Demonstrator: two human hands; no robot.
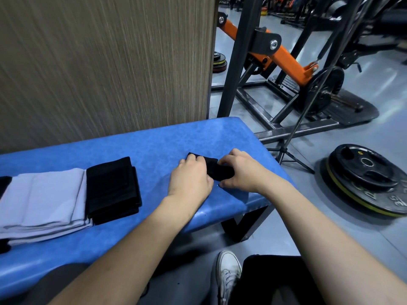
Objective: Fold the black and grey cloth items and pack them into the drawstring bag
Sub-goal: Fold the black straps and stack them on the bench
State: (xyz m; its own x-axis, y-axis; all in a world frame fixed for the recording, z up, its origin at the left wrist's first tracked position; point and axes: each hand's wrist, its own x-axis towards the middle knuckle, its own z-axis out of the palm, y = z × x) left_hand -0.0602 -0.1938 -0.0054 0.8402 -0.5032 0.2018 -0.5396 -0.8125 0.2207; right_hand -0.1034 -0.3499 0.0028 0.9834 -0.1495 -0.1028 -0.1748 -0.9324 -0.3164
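While both hands work near the right end of the bench, the left hand (pixel 190 176) lies palm down with its fingers curled onto the far left corner of a small black cloth (pixel 217 169), and the right hand (pixel 240 170) pinches the cloth's right side, thumb underneath near the bench surface and fingers bent over the top. That small black cloth is a soft, matte, partly folded strip, lying flat on the padded blue bench (pixel 143 146), close to its right end and a little back from its near edge; bare blue padding shows between the cloth and the far edge. Bench upholstery is smooth, faintly mottled vinyl with rounded corners, on a dark metal leg (pixel 244 225). Further left, well apart from the hands, a folded black cloth stack (pixel 112 189) sits as a thick rectangle, touching a folded grey cloth (pixel 41 199) whose layered edges fan toward the near side; open padding separates this pile from the hands. Behind the bench a wood-grain panel (pixel 105 62) rises along the far edge. Right of the bench end, on grey floor, lies a round black weight plate stack (pixel 370 179), with a thin tripod stand (pixel 288 155) between it and the bench, and an orange-and-black gym machine (pixel 284 60) beyond. A white sneaker (pixel 228 274) shows below.
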